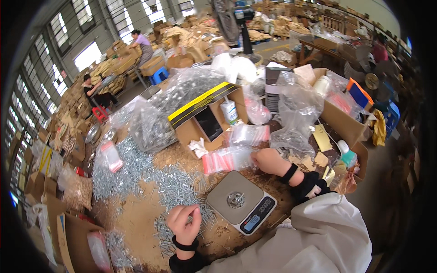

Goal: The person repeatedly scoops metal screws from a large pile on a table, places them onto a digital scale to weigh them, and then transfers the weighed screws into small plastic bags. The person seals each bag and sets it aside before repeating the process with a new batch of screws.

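Note:
My left hand is over the near edge of a spread of loose silver screws, its fingers curled toward the thumb; whether anything small is inside cannot be made out. At the right end of a stack of clear zip bags with red strips, my right hand has its fingers closed on a bag's edge. Between my hands sits a kitchen scale with a grey plate and a lit display. On its plate lies a small pile of screws.
Behind the bags stands an open cardboard box holding a dark phone-like slab and a white bottle. Large clear plastic bags crowd the back. Another carton is at right. Two people sit working far left; a fan stands behind.

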A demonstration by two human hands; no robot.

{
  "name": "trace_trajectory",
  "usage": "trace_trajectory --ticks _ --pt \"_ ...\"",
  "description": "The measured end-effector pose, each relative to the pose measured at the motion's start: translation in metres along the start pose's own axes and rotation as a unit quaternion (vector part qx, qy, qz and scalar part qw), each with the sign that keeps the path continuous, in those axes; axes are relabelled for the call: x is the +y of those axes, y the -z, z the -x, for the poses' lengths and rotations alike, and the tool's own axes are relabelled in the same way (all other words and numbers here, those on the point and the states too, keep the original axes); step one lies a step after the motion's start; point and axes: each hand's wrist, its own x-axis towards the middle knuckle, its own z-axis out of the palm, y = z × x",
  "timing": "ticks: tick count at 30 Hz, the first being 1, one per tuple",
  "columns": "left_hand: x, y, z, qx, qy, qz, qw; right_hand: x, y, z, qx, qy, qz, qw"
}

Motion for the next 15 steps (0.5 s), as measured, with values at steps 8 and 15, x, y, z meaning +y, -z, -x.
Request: trace_trajectory --ticks 8,15 --pt "0.006 -0.011 0.002 -0.149 0.093 0.21 0.962 -0.114 0.113 0.004 0.09 0.228 -0.172 0.954" --pt "0.022 -0.017 0.009 -0.253 0.074 0.303 0.916 -0.154 0.099 0.02 0.003 0.407 -0.183 0.895"
